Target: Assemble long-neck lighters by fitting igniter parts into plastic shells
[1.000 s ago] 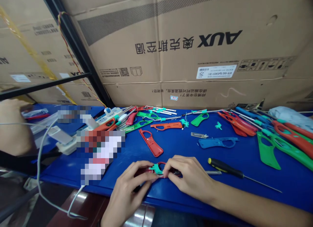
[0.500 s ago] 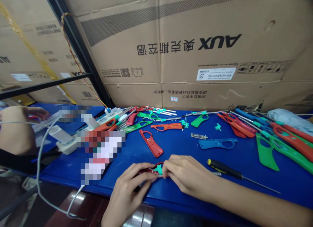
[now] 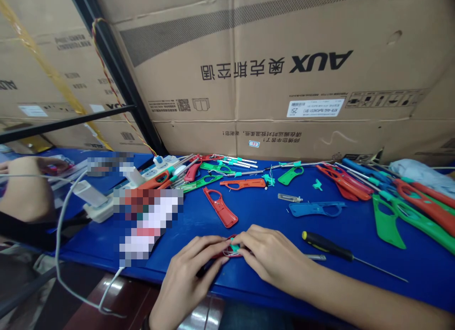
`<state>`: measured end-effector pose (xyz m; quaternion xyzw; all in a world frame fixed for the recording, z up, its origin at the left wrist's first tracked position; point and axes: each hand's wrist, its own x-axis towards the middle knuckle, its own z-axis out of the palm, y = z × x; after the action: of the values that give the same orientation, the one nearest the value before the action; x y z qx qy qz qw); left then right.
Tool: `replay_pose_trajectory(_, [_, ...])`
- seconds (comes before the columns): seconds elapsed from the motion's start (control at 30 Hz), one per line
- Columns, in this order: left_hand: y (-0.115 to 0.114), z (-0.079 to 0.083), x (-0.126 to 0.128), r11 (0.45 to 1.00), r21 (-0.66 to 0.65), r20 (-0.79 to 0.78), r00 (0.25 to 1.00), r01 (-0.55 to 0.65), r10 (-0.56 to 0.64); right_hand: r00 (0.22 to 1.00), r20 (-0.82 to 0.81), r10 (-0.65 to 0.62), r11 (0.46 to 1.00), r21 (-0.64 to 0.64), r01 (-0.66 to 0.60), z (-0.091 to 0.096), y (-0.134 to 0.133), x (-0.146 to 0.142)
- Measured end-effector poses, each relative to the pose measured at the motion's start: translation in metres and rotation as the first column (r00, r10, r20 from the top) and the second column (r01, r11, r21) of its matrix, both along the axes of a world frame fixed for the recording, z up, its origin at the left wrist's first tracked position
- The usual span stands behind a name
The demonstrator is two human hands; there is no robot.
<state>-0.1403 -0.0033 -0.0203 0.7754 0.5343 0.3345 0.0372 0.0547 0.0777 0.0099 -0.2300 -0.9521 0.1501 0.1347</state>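
Observation:
Near the table's front edge, my left hand (image 3: 190, 268) is closed on the left end of a red lighter shell (image 3: 231, 255). My right hand (image 3: 268, 252) bends over the shell's other side, its fingertips pinching at a small green trigger piece (image 3: 235, 248) inside. Thin pale wires show around that piece. Part of the shell is covered by my fingers. A metal strip (image 3: 317, 257) sticks out past my right wrist; whether it joins the shell I cannot tell. Just beyond my hands lies a loose red shell half (image 3: 221, 209).
A yellow-black screwdriver (image 3: 329, 244) lies right of my right hand. Farther back are a blue lighter shell (image 3: 316, 208), a clear fuel tank (image 3: 289, 197) and several lighters. A power strip (image 3: 101, 209) stands left. Another person's arm (image 3: 28, 190) is at far left.
My right fingertips have shifted slightly on the green trigger piece, and the shell has turned a little. More of the metal strip shows past my right wrist. The other person's hand has moved.

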Motion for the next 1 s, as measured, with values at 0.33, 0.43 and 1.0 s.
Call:
replay_pose_trajectory(0.33, [0.0, -0.004, 0.004, 0.998, -0.002, 0.062, 0.996, -0.063, 0.063, 0.998, -0.056, 0.025, 0.996, 0.082, -0.021, -0.012, -0.002, 0.005])
replay_pose_trajectory(0.43, [0.0, -0.005, 0.003, 0.999, -0.008, 0.075, 0.996, -0.045, 0.045, 0.994, -0.086, 0.072, 0.996, 0.066, -0.066, -0.011, 0.002, 0.007])
replay_pose_trajectory(1.0, [-0.001, -0.004, 0.002, 0.999, -0.011, 0.076, 0.996, -0.042, 0.043, 0.92, -0.345, 0.188, 0.982, 0.077, -0.172, -0.02, 0.007, 0.007])
